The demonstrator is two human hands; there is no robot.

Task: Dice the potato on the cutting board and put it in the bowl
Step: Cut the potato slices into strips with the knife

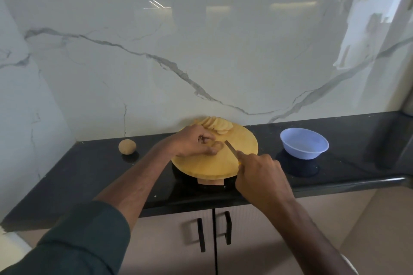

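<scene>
potato piece (217, 146) under left hand (194, 142), knife (231, 148) beside

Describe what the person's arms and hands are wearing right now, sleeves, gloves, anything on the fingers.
Both hands are bare, no gloves. The left hand shows a small ring-like glint on one finger, too small to be sure. The left arm wears a dark green long sleeve pushed up to the elbow. The right hand and forearm are bare.

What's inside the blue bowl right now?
Nothing shows inside the bowl: only its pale bare bottom. The potato slices sit on the cutting board. The near inner wall is hidden by the rim.
</scene>
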